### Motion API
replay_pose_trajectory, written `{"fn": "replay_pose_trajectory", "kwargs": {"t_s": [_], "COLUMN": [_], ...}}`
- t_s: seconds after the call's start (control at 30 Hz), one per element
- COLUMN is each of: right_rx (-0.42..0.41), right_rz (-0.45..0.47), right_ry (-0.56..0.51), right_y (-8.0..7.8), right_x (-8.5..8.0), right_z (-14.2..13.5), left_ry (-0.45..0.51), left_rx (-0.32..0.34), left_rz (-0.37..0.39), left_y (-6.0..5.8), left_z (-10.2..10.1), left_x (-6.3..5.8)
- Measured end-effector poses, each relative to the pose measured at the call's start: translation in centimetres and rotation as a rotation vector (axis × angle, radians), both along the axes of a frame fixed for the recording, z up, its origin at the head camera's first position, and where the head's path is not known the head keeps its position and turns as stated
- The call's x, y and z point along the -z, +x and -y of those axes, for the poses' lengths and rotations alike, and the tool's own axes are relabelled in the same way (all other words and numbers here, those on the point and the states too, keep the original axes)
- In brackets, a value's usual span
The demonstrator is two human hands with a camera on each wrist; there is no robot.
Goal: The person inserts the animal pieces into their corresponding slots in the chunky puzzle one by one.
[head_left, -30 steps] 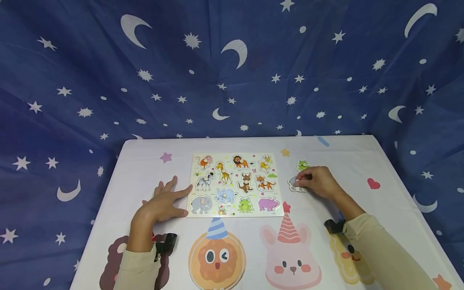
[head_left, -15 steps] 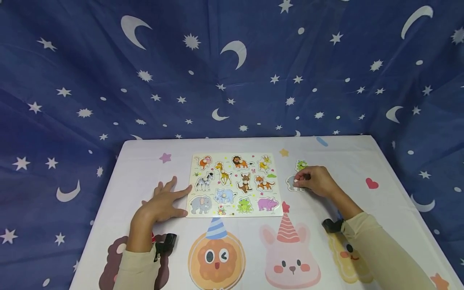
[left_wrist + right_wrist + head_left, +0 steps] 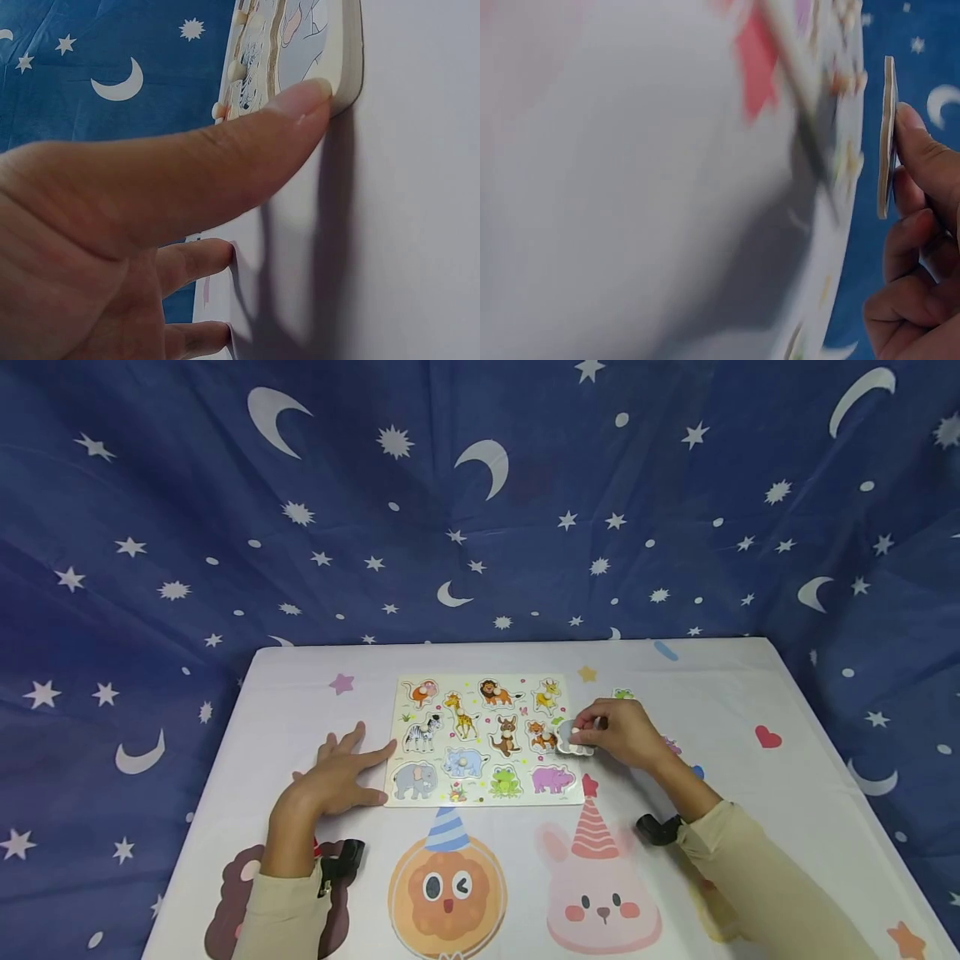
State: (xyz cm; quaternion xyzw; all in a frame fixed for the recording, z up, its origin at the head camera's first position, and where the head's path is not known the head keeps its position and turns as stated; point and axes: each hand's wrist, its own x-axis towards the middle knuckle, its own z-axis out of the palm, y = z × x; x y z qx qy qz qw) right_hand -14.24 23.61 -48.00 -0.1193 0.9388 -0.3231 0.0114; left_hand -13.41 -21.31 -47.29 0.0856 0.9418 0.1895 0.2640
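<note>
A pale animal puzzle board (image 3: 450, 682) lies on the table. My left hand (image 3: 339, 783) rests beside its left edge with fingers spread; in the left wrist view the thumb (image 3: 225, 161) touches the board's corner. My right hand (image 3: 621, 732) pinches a grey elephant puzzle piece (image 3: 574, 739) by its light knob, over the board's right edge near the tiger. The right wrist view shows this piece (image 3: 887, 139) edge-on, raised off the surface. The elephant (image 3: 415, 781), frog (image 3: 506, 782) and hippo (image 3: 553, 779) pictures along the board's bottom row show no knobs.
A frog piece (image 3: 623, 693) lies right of the board, partly hidden by the right hand. A pinkish-purple piece (image 3: 672, 745) and a blue thing (image 3: 698, 772) show beside the right forearm. A blue star-and-moon curtain (image 3: 480, 527) hangs behind the table.
My right hand has lifted the elephant piece off the table and carried it left to the board's right edge. The left hand stays in place.
</note>
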Motion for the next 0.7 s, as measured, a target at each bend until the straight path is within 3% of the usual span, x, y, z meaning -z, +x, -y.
{"fn": "replay_pose_trajectory", "kwargs": {"t_s": [0.17, 0.7], "right_rx": [-0.069, -0.172], "right_rz": [-0.001, 0.039], "right_ry": [-0.056, -0.143], "right_y": [-0.2, -0.5], "right_x": [-0.5, -0.2], "right_z": [3.9, 14.4], "left_ry": [0.005, 0.010], "left_rx": [-0.001, -0.011], "left_rz": [0.006, 0.016], "left_y": [0.1, -0.1], "left_z": [0.1, 0.2], "left_x": [0.1, 0.3]}}
